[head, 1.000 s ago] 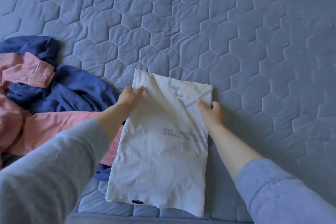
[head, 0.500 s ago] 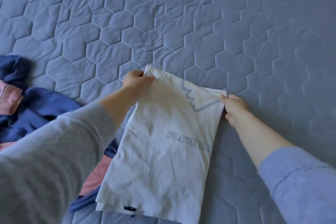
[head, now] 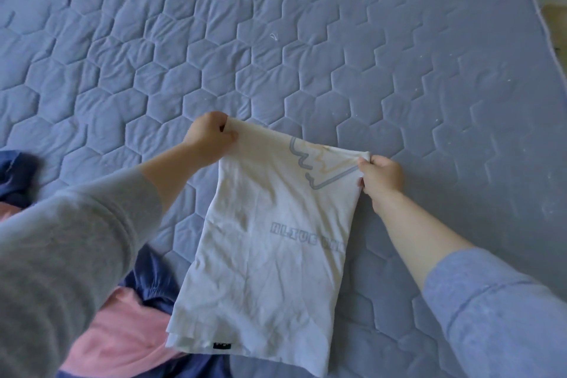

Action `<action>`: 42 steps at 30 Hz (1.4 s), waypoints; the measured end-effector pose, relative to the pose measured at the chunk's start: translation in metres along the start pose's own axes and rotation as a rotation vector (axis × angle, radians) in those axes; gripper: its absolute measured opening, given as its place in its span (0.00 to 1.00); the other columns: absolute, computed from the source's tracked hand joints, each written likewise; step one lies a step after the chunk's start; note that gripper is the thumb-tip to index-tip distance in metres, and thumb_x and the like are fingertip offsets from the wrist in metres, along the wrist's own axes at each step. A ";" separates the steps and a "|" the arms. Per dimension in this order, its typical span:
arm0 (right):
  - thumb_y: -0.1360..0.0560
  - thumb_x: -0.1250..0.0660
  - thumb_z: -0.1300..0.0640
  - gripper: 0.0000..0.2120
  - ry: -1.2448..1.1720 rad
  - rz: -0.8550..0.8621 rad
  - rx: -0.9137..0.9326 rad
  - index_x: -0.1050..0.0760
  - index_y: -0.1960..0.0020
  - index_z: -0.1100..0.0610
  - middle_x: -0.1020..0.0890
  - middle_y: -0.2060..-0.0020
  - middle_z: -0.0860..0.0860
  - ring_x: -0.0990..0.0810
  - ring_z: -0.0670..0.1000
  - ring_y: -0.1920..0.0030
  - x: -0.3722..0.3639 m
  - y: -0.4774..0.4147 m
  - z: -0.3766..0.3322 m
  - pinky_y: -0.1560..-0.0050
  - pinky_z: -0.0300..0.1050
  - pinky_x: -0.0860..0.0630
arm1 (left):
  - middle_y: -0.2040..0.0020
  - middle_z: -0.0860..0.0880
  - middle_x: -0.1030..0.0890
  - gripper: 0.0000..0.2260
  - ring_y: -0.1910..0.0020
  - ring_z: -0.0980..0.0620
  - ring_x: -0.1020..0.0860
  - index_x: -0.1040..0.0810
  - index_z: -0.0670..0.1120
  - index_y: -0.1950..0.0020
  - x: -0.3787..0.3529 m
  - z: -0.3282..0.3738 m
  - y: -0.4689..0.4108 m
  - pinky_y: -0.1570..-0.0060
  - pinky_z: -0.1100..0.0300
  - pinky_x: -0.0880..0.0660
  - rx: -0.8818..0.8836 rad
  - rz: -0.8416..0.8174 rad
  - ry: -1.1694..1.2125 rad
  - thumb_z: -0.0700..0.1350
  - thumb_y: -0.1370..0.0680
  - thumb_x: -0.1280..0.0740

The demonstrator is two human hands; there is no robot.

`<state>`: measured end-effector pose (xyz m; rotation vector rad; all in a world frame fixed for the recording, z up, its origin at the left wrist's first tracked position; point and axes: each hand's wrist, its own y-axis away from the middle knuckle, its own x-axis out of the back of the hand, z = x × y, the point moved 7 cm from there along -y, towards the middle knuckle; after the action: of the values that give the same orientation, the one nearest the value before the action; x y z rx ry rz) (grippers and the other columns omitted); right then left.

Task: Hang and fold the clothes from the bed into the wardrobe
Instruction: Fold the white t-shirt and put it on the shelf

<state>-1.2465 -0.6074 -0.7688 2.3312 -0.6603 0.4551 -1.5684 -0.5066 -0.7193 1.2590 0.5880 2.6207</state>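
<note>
The white shirt (head: 270,239) lies on the blue quilted bed cover (head: 306,40), folded into a long narrow panel, with loose layers showing at its near hem. The left hand (head: 208,135) pinches the shirt's far left corner, thumb and curled fingers clamped together on the cloth. The right hand (head: 382,176) grips the shirt's far right corner in the same way, fingers curled tight round the bunched edge. The far edge of the shirt is pulled straight between the two hands.

Grey outlined lettering (head: 306,235) runs across the middle of the shirt, too faint to read. A grey zigzag line (head: 310,169) with pale orange marks sits near the shirt's far right corner. A small black label (head: 221,345) shows at the near hem.

A pink garment (head: 122,337) lies just left of the shirt's near left corner and touches it. A navy garment (head: 153,282) sits against the shirt's left edge, and more navy cloth shows under the near hem. A grey sleeve (head: 61,255) covers the arm to the left of the shirt, and a blue sleeve (head: 491,316) covers the arm to its right
</note>
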 end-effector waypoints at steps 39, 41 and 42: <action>0.29 0.34 0.75 0.15 -0.117 -0.090 -0.105 0.25 0.53 0.56 0.24 0.63 0.52 0.24 0.50 0.60 0.006 0.260 0.177 0.60 0.30 0.27 | 0.65 0.50 0.21 0.07 0.64 0.51 0.24 0.21 0.43 0.61 -0.056 -0.178 0.251 0.64 0.61 0.28 0.335 -0.001 0.280 0.40 0.32 0.23; 0.30 0.33 0.73 0.17 -0.024 -0.025 -0.066 0.26 0.47 0.55 0.23 0.58 0.52 0.23 0.51 0.57 0.008 0.264 0.181 0.62 0.25 0.30 | 0.60 0.48 0.20 0.06 0.62 0.51 0.24 0.20 0.43 0.58 -0.059 -0.181 0.253 0.63 0.63 0.29 0.285 -0.008 0.247 0.40 0.32 0.25; 0.30 0.32 0.72 0.20 0.024 -0.007 -0.045 0.28 0.44 0.55 0.23 0.54 0.51 0.23 0.51 0.55 0.008 0.266 0.181 0.63 0.24 0.31 | 0.57 0.47 0.20 0.07 0.60 0.51 0.24 0.20 0.43 0.57 -0.059 -0.181 0.253 0.63 0.65 0.30 0.254 -0.008 0.216 0.40 0.31 0.25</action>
<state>-1.3643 -0.9066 -0.7609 2.2811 -0.6441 0.4600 -1.6685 -0.8049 -0.7566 1.0354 0.9858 2.7634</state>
